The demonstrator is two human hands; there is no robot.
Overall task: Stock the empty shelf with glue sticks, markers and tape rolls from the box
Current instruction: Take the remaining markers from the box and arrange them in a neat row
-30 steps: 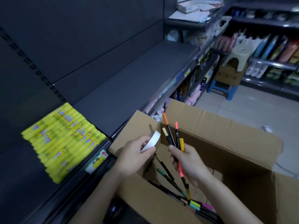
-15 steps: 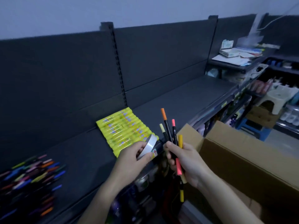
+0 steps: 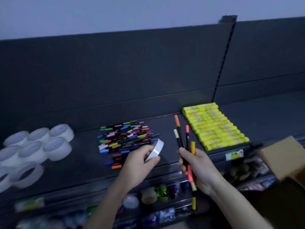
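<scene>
The left hand pinches a white tape roll, thumb on its near rim and fingers curled behind it, so the roll juts out of the grip toward one o'clock, tilted on edge above the front of the dark shelf. The right hand, at three o'clock of the left and apart from it, is closed in a fist round four held markers. Their capped tops fan out of the fist toward twelve o'clock, an orange cap highest, then a pink one, a pale yellow one and a mustard one lowest. Their tails run out below the palm toward six o'clock, past the shelf's front edge. On the shelf a loose marker pile lies at eleven o'clock of the left hand, its nearest pens just beyond the knuckles. A cluster of white rolls stands at nine o'clock, well apart from both hands and blurred. A tidy block of yellow glue sticks lies at one o'clock of the right hand, just beside the raised marker tops. A price label sits on the shelf's front rail at three o'clock of that hand, and further that way a corner of the cardboard box shows, blurred. Lower-shelf goods at six o'clock are too dim to name.
</scene>
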